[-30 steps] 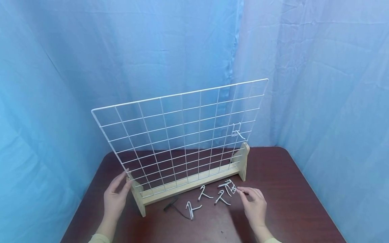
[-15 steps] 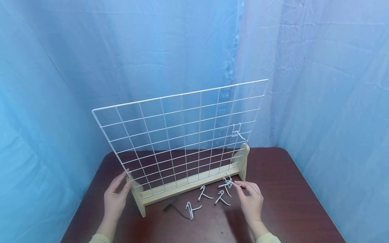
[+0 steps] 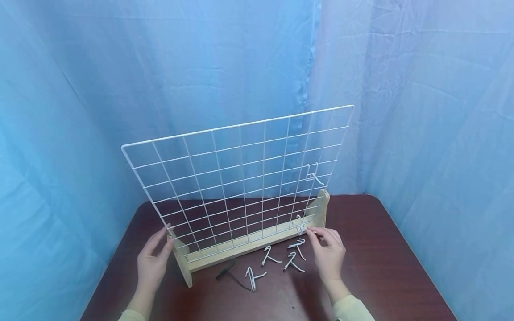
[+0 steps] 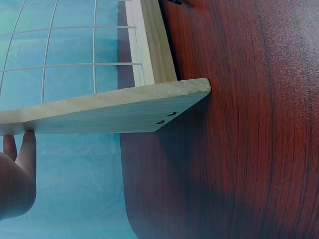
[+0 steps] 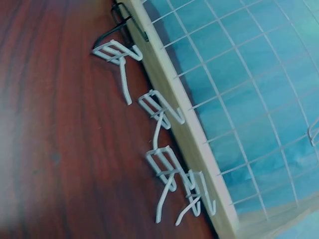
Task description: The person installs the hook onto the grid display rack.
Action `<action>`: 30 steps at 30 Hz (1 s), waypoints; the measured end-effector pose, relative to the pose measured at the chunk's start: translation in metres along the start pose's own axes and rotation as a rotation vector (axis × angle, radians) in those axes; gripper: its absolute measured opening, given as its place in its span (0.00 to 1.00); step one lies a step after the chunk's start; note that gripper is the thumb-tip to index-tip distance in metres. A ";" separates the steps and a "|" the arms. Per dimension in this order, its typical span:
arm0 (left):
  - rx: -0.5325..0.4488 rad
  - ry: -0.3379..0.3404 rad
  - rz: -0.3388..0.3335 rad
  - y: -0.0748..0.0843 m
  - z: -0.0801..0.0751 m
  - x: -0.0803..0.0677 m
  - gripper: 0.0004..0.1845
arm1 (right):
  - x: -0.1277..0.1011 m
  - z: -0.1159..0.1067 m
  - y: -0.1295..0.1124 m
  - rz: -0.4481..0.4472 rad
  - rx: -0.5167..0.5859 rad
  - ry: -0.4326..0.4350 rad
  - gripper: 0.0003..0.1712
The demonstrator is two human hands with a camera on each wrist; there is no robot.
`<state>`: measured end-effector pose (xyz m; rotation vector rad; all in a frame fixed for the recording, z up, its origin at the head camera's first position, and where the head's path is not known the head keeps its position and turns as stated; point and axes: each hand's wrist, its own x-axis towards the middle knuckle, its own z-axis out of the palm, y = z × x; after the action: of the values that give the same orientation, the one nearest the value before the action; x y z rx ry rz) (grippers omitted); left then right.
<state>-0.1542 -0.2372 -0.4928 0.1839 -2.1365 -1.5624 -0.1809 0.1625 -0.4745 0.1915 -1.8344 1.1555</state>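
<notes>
One white hook (image 3: 314, 174) already hangs on the wire grid (image 3: 241, 178), up in its right-hand part, so the work looks barely begun: four more hooks (image 3: 277, 261) lie loose on the table, and a fifth is off the table in the right hand.

At the left, the left hand (image 3: 151, 261) rests against the wooden foot (image 3: 181, 261) of the grid's stand. Its fingers lie straight and close together along the foot's outer face, steadying it without curling round it; the left wrist view shows the fingertips (image 4: 25, 149) laid against the underside edge of that foot (image 4: 114, 112). The forearm comes up from the near edge of the dark red table (image 3: 381, 267), sleeve just showing.

Moving right, the loose hooks sit in a short row in front of the wooden base rail (image 3: 249, 243), with a small black clip (image 3: 230, 269) near their left end. The right wrist view shows the same row (image 5: 159, 149) lying along the rail.

At the right, the right hand (image 3: 330, 256) is raised a little above the table, wrist low, fingers bent toward the grid. Thumb and forefinger pinch a hook (image 3: 300, 224) held just in front of the grid's bottom rows, near the right foot (image 3: 322, 209) of the stand. It is not yet seated on a wire, as far as I can judge.
</notes>
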 end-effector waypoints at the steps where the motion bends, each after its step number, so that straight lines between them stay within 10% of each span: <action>1: 0.000 -0.002 0.001 0.000 0.000 0.000 0.20 | 0.002 0.001 -0.002 0.007 0.000 0.004 0.12; 30: 0.002 -0.002 -0.008 -0.001 0.000 0.000 0.21 | 0.041 0.032 -0.032 0.064 0.097 0.112 0.08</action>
<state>-0.1539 -0.2376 -0.4937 0.1923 -2.1418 -1.5654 -0.2065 0.1336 -0.4269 0.1217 -1.6989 1.2763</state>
